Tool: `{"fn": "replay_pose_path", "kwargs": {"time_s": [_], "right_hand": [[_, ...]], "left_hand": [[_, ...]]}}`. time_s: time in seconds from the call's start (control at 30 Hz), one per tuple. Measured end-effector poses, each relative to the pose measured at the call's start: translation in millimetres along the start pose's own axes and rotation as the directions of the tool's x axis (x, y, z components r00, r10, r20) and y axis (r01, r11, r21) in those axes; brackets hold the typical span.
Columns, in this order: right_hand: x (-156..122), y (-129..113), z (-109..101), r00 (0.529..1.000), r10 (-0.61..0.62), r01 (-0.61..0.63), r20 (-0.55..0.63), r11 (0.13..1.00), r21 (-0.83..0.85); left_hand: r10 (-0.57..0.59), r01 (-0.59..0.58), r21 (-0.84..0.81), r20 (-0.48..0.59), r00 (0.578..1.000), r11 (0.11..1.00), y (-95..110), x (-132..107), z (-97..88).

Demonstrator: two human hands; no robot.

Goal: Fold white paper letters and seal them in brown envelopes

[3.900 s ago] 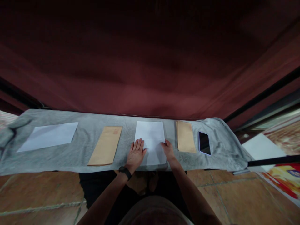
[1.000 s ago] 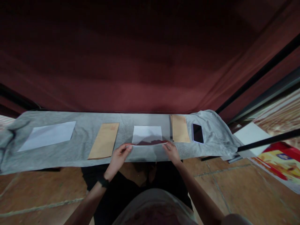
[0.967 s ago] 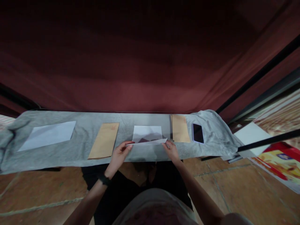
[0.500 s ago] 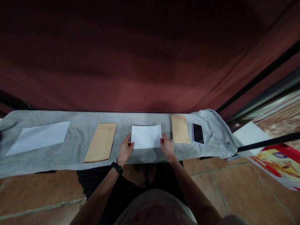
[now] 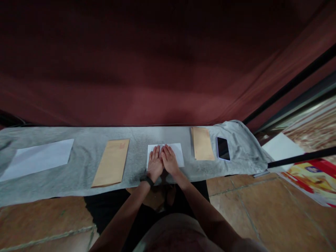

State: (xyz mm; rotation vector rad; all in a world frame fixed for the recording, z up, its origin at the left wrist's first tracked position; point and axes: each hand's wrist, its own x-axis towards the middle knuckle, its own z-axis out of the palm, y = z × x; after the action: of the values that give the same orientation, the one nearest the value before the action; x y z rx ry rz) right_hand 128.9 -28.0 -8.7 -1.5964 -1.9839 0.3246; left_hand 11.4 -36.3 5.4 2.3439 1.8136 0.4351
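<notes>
A white sheet of paper (image 5: pixel 179 154) lies on the grey cloth in front of me, its middle covered by my hands. My left hand (image 5: pixel 155 162) rests flat on the left half of the paper, fingers stretched out and pointing away from me. Beside it, my right hand (image 5: pixel 170 159) also lies flat on the sheet, and the two hands touch at the fingers and thumbs. Neither hand grips anything. Left of the paper is a brown envelope (image 5: pixel 111 162); to its right lie more brown envelopes (image 5: pixel 203 144), seemingly stacked.
The grey cloth (image 5: pixel 141 134) covers a long narrow surface. A phone (image 5: pixel 223 148) lies near its right end, and more white paper (image 5: pixel 39 157) at the left. A dark red curtain (image 5: pixel 157 105) hangs behind. A printed carton (image 5: pixel 312 178) stands at the right beside a black bar (image 5: pixel 301 159).
Both hands have left the paper's side edges and come together on top of it, fingers now extended flat. The paper has settled down against the cloth. The view has shifted slightly.
</notes>
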Motion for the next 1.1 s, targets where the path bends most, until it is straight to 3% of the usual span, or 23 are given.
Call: {"fn": "replay_pose_path", "kwargs": {"time_s": [0.07, 0.17, 0.53, 0.6, 0.7, 0.8, 0.87, 1.1], "right_hand": [[6.5, 2.8, 4.2, 0.999, -0.006, 0.009, 0.051, 0.999, -0.054], [4.2, 17.4, -0.2, 0.998, -0.009, 0.019, 0.061, 0.986, -0.163], [-18.3, 52.6, -23.3, 0.996, 0.074, -0.089, -0.059, 0.942, -0.323], [-21.5, 48.7, -24.2, 0.991, 0.116, -0.131, -0.066, 0.933, -0.336], [-25.0, 30.7, -19.0, 0.985, 0.156, -0.173, -0.076, 0.927, -0.332], [-28.9, 12.2, -11.1, 0.997, 0.075, -0.075, -0.011, 0.955, -0.288], [-33.5, 9.3, -9.7, 0.999, 0.045, -0.035, 0.030, 0.961, -0.274], [-53.8, 40.0, -29.4, 0.997, 0.063, -0.071, -0.035, 0.943, -0.326]], "left_hand": [[0.016, -0.017, 0.024, 0.049, 0.999, 1.000, 0.6, 8.7, 10.4], [0.029, -0.030, 0.026, 0.014, 0.999, 0.999, -8.2, 11.8, 17.7], [-0.083, 0.087, 0.024, -0.135, 0.987, 0.996, -48.6, -16.3, 5.4], [-0.118, 0.125, 0.032, -0.168, 0.979, 0.992, -44.0, -18.6, 5.1], [-0.136, 0.149, 0.047, -0.207, 0.969, 0.988, -21.0, -17.1, 8.8], [-0.047, 0.052, 0.039, -0.124, 0.991, 0.998, 4.2, -15.0, 15.5], [-0.022, 0.025, 0.035, -0.070, 0.997, 0.999, 9.0, -16.9, 18.3], [-0.124, 0.134, 0.072, -0.121, 0.985, 0.988, -31.7, -41.8, 4.0]]}}
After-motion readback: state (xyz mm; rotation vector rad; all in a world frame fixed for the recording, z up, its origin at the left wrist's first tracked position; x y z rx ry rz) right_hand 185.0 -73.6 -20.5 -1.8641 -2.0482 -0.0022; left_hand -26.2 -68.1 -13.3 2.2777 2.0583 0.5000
